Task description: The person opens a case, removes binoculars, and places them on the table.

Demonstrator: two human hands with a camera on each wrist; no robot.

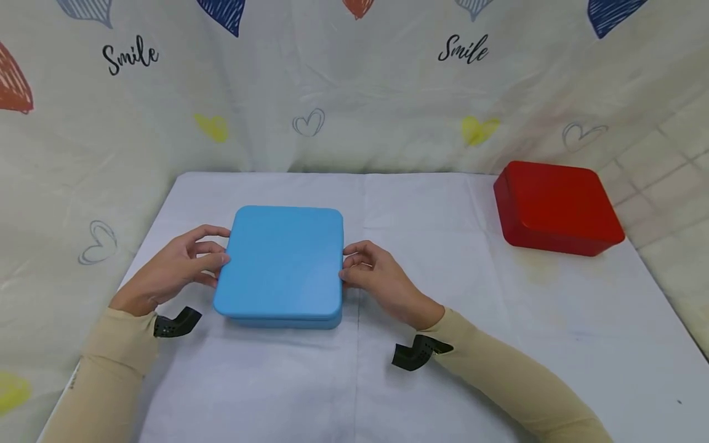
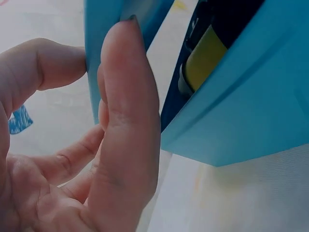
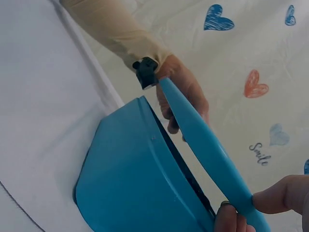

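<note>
A blue lid (image 1: 279, 264) is held by both hands just above a blue box (image 3: 130, 169). In the right wrist view a narrow gap separates lid and box. My left hand (image 1: 180, 264) pinches the lid's left edge, thumb and fingers on opposite faces. My right hand (image 1: 382, 277) pinches the right edge in the same way. Through the gap, the left wrist view shows a yellow thing (image 2: 205, 60) with a dark band among dark things inside the box. Their kind cannot be made out, and the lid hides the rest from above.
A closed-looking red box (image 1: 562, 206) stands at the table's back right. The white cloth-covered table (image 1: 443, 394) ends at a patterned curtain (image 1: 376, 80) behind and to the sides. Dark wrist mounts (image 1: 177, 323) stick out from both sleeves.
</note>
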